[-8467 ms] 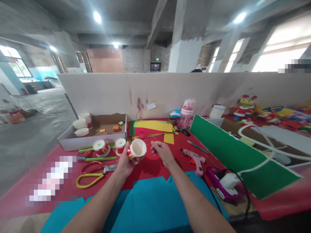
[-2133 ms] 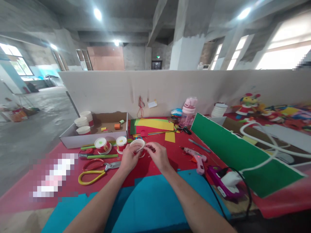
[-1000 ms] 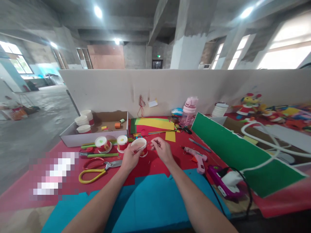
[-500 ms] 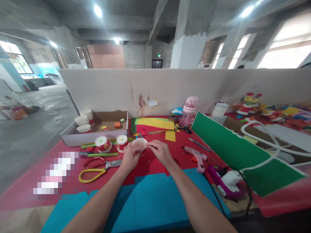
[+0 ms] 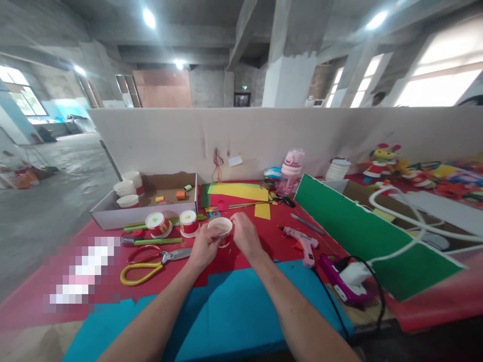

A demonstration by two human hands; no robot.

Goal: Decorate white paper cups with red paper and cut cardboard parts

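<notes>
Head view: beyond the blade tips of the scissors (image 5: 164, 258), the left hand (image 5: 204, 247) grips the paper cup (image 5: 222, 224), probably to steady it for the right hand (image 5: 245, 235), whose fingers bunch beside the rim, contents hidden.

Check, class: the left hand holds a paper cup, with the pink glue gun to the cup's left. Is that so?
Wrong side: in the head view, the left hand holds a paper cup, with the pink glue gun to the cup's right.

The cup (image 5: 223, 227) sits between the scissors (image 5: 177, 255) and glue gun (image 5: 308, 247), the box (image 5: 151, 215) behind the scissors.
</notes>
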